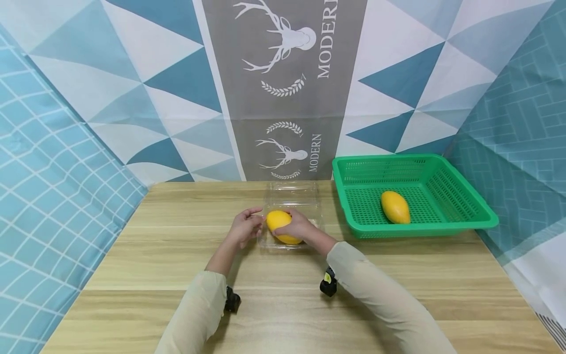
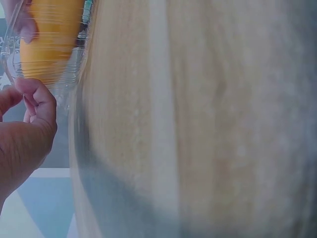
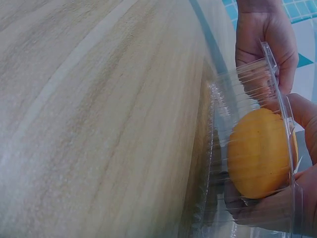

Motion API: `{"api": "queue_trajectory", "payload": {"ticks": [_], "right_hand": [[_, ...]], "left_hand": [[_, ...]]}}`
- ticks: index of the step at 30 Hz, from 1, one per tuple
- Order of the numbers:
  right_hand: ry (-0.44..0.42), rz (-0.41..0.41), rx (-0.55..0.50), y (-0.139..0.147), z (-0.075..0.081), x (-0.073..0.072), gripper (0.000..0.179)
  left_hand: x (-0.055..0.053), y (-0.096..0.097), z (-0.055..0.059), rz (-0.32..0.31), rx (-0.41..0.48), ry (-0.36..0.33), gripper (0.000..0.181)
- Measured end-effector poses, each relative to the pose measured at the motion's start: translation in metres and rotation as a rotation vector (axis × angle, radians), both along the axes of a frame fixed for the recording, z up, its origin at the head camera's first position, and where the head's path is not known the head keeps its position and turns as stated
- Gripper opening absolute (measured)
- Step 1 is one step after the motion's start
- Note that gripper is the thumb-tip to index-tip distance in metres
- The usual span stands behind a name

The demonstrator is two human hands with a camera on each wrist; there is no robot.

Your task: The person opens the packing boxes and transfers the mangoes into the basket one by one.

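A yellow mango (image 1: pixel 278 221) is low inside a clear plastic clamshell box (image 1: pixel 287 247), whose lid (image 1: pixel 293 192) stands open toward the wall. My right hand (image 1: pixel 300 227) grips the mango from the right, thumb and fingers around it. Through the ribbed wall, the right wrist view shows this mango (image 3: pixel 260 153) with fingers beneath it. At the box's left side is my left hand (image 1: pixel 246 227), its fingers loosely bent. In the left wrist view, the left hand's (image 2: pixel 29 129) fingertips are right at the box's edge.
Right of the box stands a green plastic basket (image 1: pixel 420 227) with another mango (image 1: pixel 395 207) in it. The wooden table (image 1: pixel 177 255) meets a patterned cloth wall (image 1: pixel 185 98) at the back. Blue cloth (image 1: pixel 48 196) hangs on the left.
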State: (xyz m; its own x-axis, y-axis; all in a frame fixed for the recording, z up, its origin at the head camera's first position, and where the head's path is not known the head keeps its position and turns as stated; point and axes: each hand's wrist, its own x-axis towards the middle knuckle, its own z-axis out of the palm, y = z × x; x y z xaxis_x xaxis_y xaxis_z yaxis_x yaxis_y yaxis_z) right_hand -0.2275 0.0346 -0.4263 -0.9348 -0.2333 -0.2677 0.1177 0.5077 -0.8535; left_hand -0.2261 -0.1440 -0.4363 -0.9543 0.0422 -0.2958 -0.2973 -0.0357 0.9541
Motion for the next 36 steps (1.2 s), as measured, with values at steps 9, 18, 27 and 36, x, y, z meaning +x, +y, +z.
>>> {"api": "queue_trajectory", "payload": {"ticks": [9,18,27,36], "right_hand": [[-0.021,0.002,-0.029,0.007,-0.001,-0.002,0.08],[-0.002,0.012,-0.042,0.012,0.003,-0.004,0.081],[-0.004,0.002,-0.052,0.014,0.008,-0.003,0.079],[0.014,0.008,-0.039,0.018,0.015,-0.003,0.079]], "left_hand": [[-0.001,-0.002,0.0,-0.011,-0.001,-0.016,0.041],[-0.003,-0.001,0.001,-0.009,0.002,-0.025,0.044],[-0.002,-0.001,0.001,-0.001,0.001,-0.017,0.044],[-0.002,-0.001,0.001,0.001,-0.005,-0.021,0.045]]}}
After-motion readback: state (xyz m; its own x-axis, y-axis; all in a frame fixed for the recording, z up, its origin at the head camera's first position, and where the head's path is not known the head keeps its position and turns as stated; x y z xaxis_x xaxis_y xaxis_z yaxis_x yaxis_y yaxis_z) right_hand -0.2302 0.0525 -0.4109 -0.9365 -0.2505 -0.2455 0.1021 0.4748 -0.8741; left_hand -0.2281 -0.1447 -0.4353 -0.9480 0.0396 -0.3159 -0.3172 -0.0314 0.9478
